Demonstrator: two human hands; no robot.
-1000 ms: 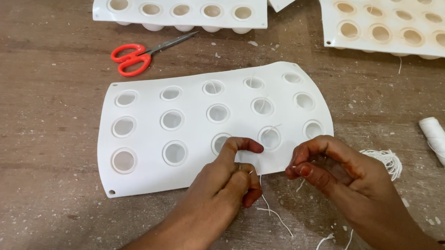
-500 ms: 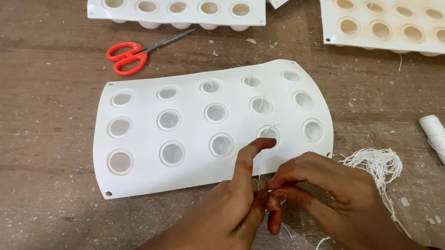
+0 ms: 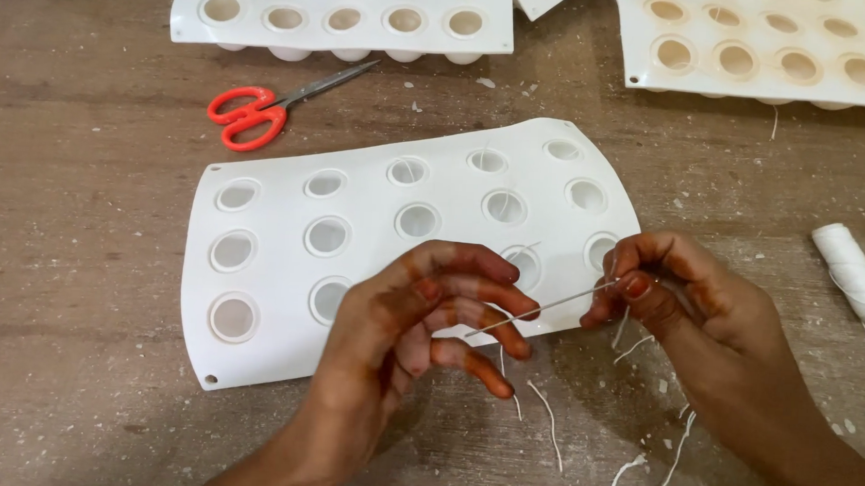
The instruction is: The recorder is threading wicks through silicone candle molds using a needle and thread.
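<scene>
Here, right hand (image 3: 688, 293) pinching thin needle (image 3: 546, 311), left hand (image 3: 420, 315) loosely curled beside it, grip unclear; white mould (image 3: 278, 207) partly hidden.

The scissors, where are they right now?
In the head view the red-handled scissors lie on the wooden table, upper left, between the near white mould tray and the far one, away from both hands.
</scene>
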